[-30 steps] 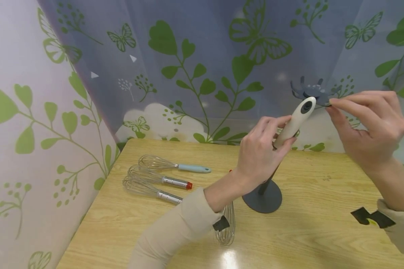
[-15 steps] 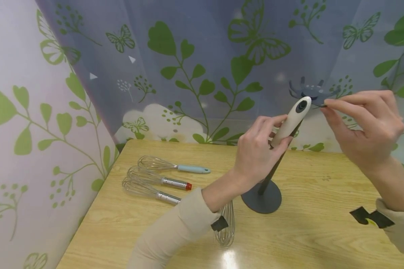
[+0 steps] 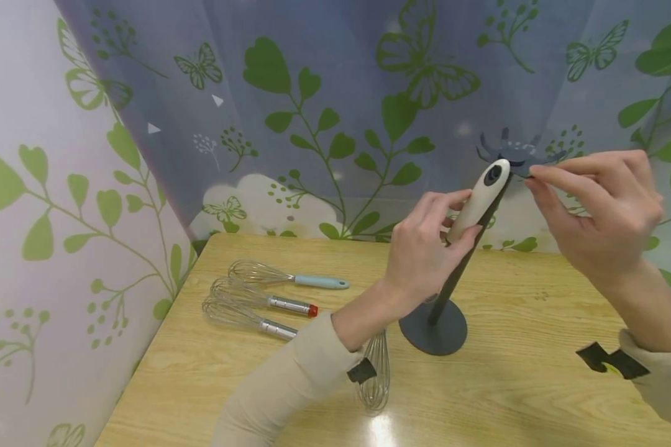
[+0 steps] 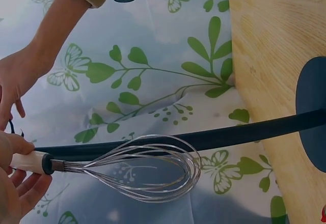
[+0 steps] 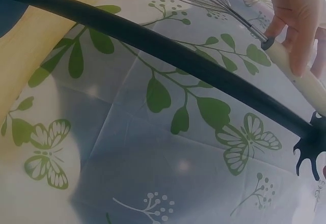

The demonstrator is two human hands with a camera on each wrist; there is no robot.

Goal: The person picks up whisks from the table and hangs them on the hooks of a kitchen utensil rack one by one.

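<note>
left hand [image 3: 422,248] holding white handle [image 3: 478,205], right hand [image 3: 606,214] pinching hooked top [image 3: 517,153] of dark stand [image 3: 449,288], whisks [image 3: 285,303] on wooden table [image 3: 514,397]

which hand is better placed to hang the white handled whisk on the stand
Probably the left hand: it grips the white-handled whisk close to the hooks. The right hand pinches one of these, perhaps steadying the utensil stand.

This looks like a curtained work corner, with butterfly-printed hangings [image 3: 324,68] around a wood-grain table [image 3: 514,385].
</note>
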